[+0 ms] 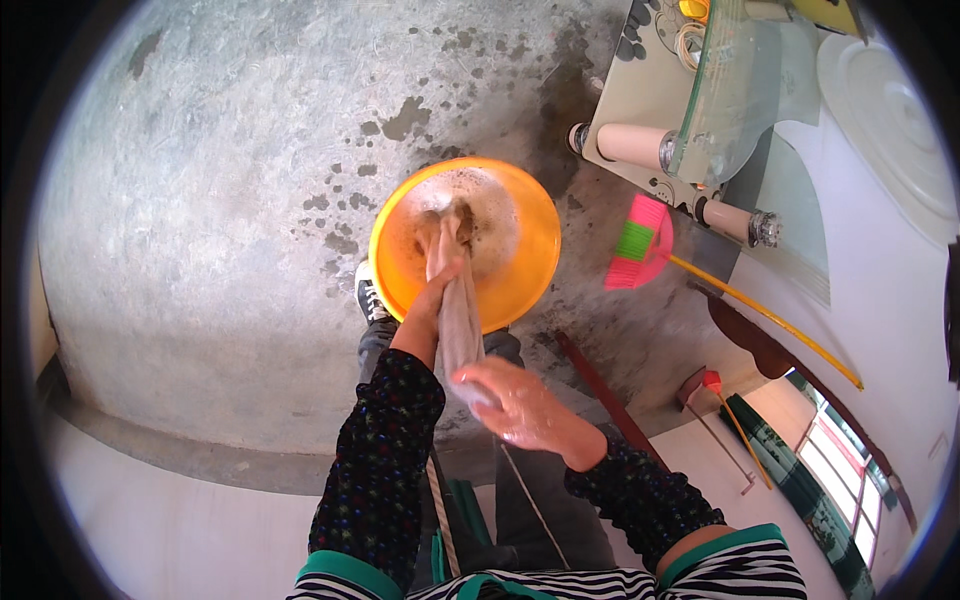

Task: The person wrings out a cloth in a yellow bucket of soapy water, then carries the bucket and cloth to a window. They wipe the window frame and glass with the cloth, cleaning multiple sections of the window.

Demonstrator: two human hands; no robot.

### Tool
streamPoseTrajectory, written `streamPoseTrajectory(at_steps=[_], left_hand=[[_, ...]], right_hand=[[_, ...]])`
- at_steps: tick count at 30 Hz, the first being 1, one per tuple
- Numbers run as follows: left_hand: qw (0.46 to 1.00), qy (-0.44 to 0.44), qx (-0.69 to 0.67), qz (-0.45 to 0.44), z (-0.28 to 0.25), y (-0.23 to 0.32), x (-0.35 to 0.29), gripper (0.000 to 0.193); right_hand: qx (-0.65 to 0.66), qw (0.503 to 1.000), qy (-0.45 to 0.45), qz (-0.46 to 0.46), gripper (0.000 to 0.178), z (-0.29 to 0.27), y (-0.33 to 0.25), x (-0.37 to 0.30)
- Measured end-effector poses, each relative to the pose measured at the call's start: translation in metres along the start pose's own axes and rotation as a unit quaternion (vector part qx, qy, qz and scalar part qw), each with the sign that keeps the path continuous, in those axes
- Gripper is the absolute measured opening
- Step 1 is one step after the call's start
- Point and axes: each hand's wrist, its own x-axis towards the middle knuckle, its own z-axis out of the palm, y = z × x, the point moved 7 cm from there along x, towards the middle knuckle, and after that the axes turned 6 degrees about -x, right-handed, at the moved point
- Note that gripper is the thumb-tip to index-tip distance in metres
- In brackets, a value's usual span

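Observation:
A long strip of wet, pale greyish-pink cloth (461, 325) stretches from over the orange basin (543, 255) back toward my body. My left hand (433, 303) is closed around its middle, above the basin's near rim. Nearer to me, my right hand (520, 405) grips the close end of the cloth, its wet fingers curled over it. The cloth's far end hangs bunched down into the basin, where soapy foam and brownish water show. How deep it dips cannot be made out.
Wet splashes mark the concrete floor (230, 150) around the basin. To the right lie a pink and green broom (635, 243) with a yellow handle and a glass-topped table (700, 120) with pinkish legs. My shoe (372, 295) stands by the basin's left side. A red dustpan (695, 388) is farther right.

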Motion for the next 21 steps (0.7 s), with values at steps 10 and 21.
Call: streamPoseTrajectory(at_steps=[10,21], left_hand=[[0.986,-0.139,-0.038,0.085,-0.004,-0.008,-0.048,0.046],[0.971,-0.239,0.001,0.027,0.044,-0.019,-0.069,0.066]], right_hand=[[-0.005,0.982,0.157,0.102,0.034,-0.092,0.086,0.094],[0.302,0.922,0.222,0.099,0.03,-0.016,0.217,0.136]])
